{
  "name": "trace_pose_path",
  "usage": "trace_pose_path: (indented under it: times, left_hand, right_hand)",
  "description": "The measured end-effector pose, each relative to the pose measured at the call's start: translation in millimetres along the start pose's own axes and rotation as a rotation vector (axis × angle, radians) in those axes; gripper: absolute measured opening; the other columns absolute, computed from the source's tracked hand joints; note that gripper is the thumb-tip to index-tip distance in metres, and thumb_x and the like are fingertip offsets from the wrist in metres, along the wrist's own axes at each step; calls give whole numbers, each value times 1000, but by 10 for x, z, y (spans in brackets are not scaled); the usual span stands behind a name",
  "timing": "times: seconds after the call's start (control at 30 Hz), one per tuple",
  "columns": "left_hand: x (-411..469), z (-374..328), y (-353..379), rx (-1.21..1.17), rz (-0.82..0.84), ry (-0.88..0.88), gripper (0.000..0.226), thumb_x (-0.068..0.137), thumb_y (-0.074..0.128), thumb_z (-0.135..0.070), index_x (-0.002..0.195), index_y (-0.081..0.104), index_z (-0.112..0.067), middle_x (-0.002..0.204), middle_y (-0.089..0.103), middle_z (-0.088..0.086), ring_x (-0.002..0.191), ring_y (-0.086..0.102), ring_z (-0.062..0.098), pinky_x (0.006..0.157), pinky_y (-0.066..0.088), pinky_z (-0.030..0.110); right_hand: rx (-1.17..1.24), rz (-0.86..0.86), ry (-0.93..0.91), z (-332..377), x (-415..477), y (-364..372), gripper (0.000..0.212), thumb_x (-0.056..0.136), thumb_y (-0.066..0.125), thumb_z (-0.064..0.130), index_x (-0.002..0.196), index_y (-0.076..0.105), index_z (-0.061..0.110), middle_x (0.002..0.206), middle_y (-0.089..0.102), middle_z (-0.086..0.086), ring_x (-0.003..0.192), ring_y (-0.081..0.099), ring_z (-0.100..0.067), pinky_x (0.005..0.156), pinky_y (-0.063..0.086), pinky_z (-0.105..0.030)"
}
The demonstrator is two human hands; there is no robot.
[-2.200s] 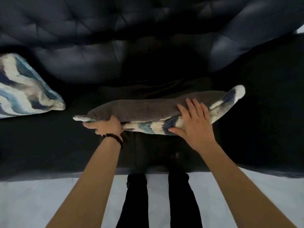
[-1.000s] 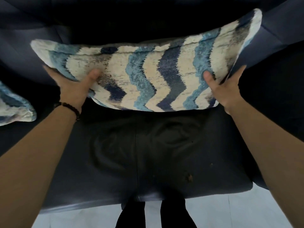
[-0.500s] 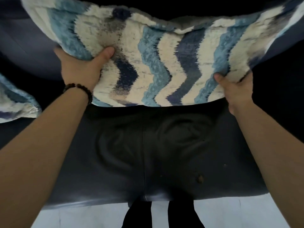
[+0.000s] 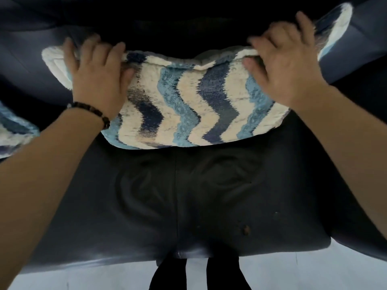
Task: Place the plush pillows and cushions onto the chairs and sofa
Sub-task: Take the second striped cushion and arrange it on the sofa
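Since half a second ago, both grips are shifted to the top edge of the zigzag pillow (image 4: 188, 105), held by left hand (image 4: 95, 78) and right hand (image 4: 282, 68) against the sofa (image 4: 188, 201) backrest; release remains; a second pillow (image 4: 14, 130) lies left.

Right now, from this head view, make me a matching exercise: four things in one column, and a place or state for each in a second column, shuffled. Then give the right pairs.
Things
1. zigzag pillow
2. second pillow
3. left hand
4. sofa seat

Places or states
A. bare dark leather, with a small brown spot near the front right
B. at the far left edge of the view, mostly cut off
C. propped against the sofa back, both hands on its top edge
D. has a dark beaded bracelet at its wrist

Pairs: 1-C, 2-B, 3-D, 4-A
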State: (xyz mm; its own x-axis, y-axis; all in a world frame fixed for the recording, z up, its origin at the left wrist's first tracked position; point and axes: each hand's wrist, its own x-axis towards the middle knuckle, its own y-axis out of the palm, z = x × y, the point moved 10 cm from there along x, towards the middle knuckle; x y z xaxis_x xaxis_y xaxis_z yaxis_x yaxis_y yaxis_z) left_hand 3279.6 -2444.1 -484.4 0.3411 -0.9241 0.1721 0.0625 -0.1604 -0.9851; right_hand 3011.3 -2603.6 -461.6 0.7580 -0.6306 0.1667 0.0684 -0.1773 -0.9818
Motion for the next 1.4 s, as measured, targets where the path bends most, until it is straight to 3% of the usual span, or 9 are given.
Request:
trace_pose_path:
  times: [0.13,0.23,0.33,0.47,0.67,0.77,1.03,1.2,1.4]
  left_hand:
    - [169,-10,-153,-21,-96,51,54,109,28,-40,118,58,4,105,58,32,97,54,47,84,37,53]
    - [294,-123,-275,50,-130,101,59,110,20,-47,121,56,-2,110,58,30,103,54,43,88,34,49]
    - [418,-125,-143,71,-39,75,61,107,15,-50,130,51,-8,123,55,25,117,48,39,103,28,48]
    - [251,-34,-111,72,-93,16,62,109,13,-49,129,52,-6,122,55,24,116,48,39,106,27,48]
    - [316,3,-16,161,-26,0,62,108,5,-48,129,48,-8,125,50,24,118,45,39,105,25,47]
    - [403,113,42,184,-7,-31,62,107,2,-48,123,45,-6,123,48,27,118,44,40,103,26,50]
    - [429,33,58,111,-19,-126,57,106,9,-48,131,43,-9,135,47,26,127,43,42,109,27,52]
    - [-253,-836,-53,-39,-224,-20,63,101,48,-47,150,33,-10,151,36,35,141,34,52,115,20,69]
    - [-741,-1072,772,-21,159,-104,104,86,34,-87,160,11,-17,159,14,38,148,12,55,108,11,80]
  right_hand:
    - [5,7,130,-360,17,6,51,111,27,42,125,53,0,103,65,-32,93,63,-49,89,43,-50]
    - [-22,18,211,-535,1,82,53,112,24,44,126,48,0,91,64,-35,76,63,-51,64,32,-42]
    - [1,56,244,-457,116,149,53,112,22,43,131,47,1,107,63,-35,92,61,-50,76,36,-45]
    - [-45,-159,355,-167,25,28,49,111,23,34,149,48,14,150,50,-18,142,44,-36,124,20,-51]
    - [-8,8,-211,1619,-55,403,72,108,26,59,163,16,15,169,20,-16,156,19,-36,122,-6,-53]
    - [-33,64,-304,1547,100,640,75,106,18,67,165,9,22,171,13,-15,158,13,-34,124,-3,-48]
    - [-71,197,379,-788,-512,637,103,91,20,88,163,-7,20,171,-2,-22,158,1,-39,123,5,-69]
    - [-46,74,374,-524,-588,592,91,102,26,71,161,6,4,162,11,-41,152,12,-56,121,10,-70]
    - [-82,111,-12,143,-906,997,95,95,29,82,151,-29,31,162,20,-37,148,17,-60,116,5,-75]
